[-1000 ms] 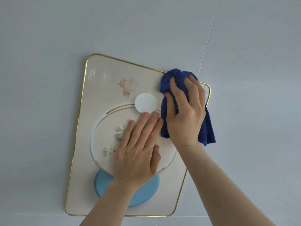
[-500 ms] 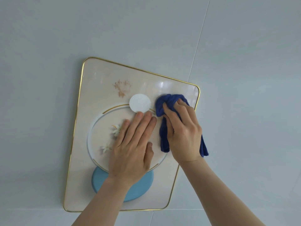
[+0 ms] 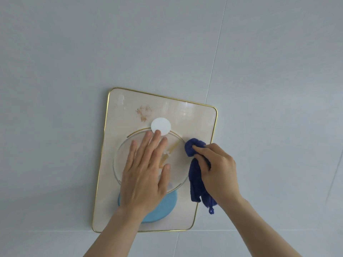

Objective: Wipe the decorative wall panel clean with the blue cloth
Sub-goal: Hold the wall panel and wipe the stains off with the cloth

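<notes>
A cream decorative wall panel (image 3: 196, 119) with a thin gold rim hangs tilted on the pale wall. It bears a white disc (image 3: 160, 125), a large ring and a light-blue disc (image 3: 163, 206). A brownish smear (image 3: 143, 112) sits near its upper left. My left hand (image 3: 146, 171) lies flat on the ring, fingers spread, holding nothing. My right hand (image 3: 217, 169) grips the bunched dark-blue cloth (image 3: 194, 180) and presses its top against the panel's right side; the cloth's tail hangs down past the lower right edge.
The pale grey-blue wall (image 3: 92, 52) surrounds the panel, with thin tile seams (image 3: 215, 58) running diagonally above and to the right. Both bare forearms enter from the bottom of the view.
My right hand with the cloth has slid down from the panel's upper right corner to its right middle. The left hand stays flat on the ring. The view has pulled back.
</notes>
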